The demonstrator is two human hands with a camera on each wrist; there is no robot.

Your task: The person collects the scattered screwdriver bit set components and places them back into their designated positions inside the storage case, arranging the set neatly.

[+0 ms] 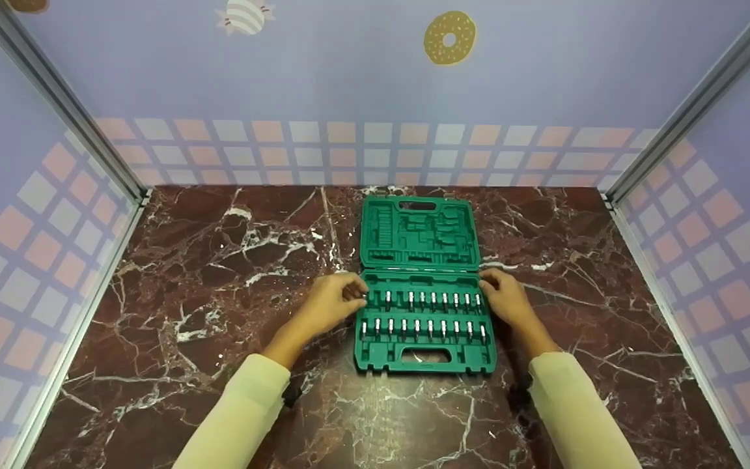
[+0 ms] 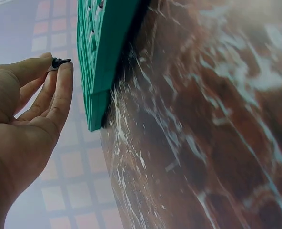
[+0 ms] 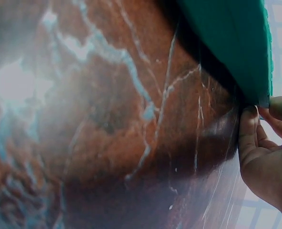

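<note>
A green plastic bit case (image 1: pixel 378 357) lies unfolded on the marbled table, its lid (image 1: pixel 385 202) laid back on the far side. Two rows of metal bit sockets (image 1: pixel 430 329) stand in the near half; the upper row has bare slots toward its left end. At the case's left edge, my left hand (image 1: pixel 333 301) pinches a small bit socket (image 2: pixel 59 62), its dark tip poking out past the fingertips. My right hand (image 1: pixel 506 298) grips the case's right edge near the hinge, thumb and fingers on either side of the rim in the right wrist view.
The dark red marbled tabletop (image 1: pixel 219 293) spreads around the case. A patterned wall (image 1: pixel 323 85) stands behind, with side panels at left (image 1: pixel 30 228) and right (image 1: pixel 726 228).
</note>
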